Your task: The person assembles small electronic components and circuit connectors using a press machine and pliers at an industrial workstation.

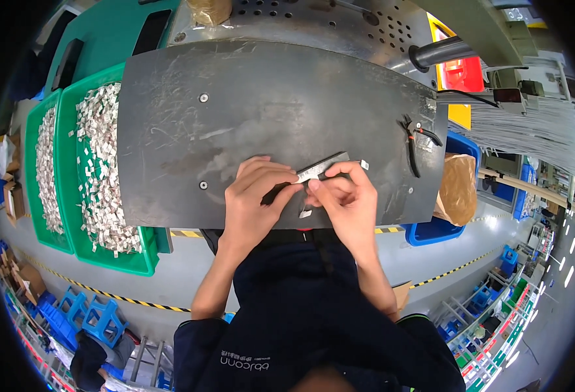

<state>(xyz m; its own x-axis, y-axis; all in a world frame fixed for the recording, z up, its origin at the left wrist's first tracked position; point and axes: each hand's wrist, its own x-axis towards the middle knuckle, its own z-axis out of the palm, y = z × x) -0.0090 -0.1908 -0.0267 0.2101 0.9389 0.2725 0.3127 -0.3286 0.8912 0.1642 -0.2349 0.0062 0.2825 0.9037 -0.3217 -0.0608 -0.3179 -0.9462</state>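
Observation:
Both hands meet near the worktop's front edge around a narrow grey metal bar (332, 161), which lies slanted, its far end up to the right. My left hand (258, 191) pinches the bar's lower left end between thumb and fingertips. My right hand (351, 201) is closed at the bar's near side, thumb against curled fingers; whatever sits between them is too small to make out. One small white tag-like piece (364, 164) shows just beyond the right knuckles. Another small pale piece (305, 213) is below, between the hands.
Orange-and-black pliers (412, 149) lie at the right of the dark metal worktop (274, 98). Green bins (145, 256) full of small white pieces stand at the left. A blue crate (424, 233) with a brown bag (456, 189) stands at the right, below a metal cylinder (441, 53).

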